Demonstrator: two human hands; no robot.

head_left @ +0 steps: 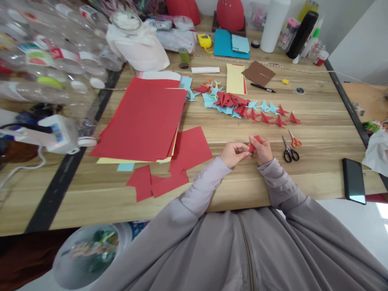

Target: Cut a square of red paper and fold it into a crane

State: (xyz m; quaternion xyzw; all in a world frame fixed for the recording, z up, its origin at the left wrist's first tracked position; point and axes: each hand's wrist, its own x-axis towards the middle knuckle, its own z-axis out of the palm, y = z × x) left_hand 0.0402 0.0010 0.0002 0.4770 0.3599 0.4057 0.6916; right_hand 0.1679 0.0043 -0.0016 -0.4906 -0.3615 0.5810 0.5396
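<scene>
A small folded piece of red paper (254,142) is held up between my two hands, just above the table. My right hand (263,152) pinches it from the right, with the thumb across its face. On the other side my left hand (234,154) grips its lower left edge between thumb and fingers. Beyond the hands lie folded paper cranes, red ones (265,118) and light blue ones (264,106), in rows and a heap. Loose red paper pieces (190,147) lie to the left of my left hand. Black-handled scissors (291,154) rest right of my right hand.
Left stands a stack of red sheets (145,121). Orange scissors (295,141) lie beyond the black pair, and a phone (354,180) sits at the right edge. Toward the back are a pen (263,87), brown paper (259,73) and a tape measure (204,40). Plastic bottles (63,60) crowd the left.
</scene>
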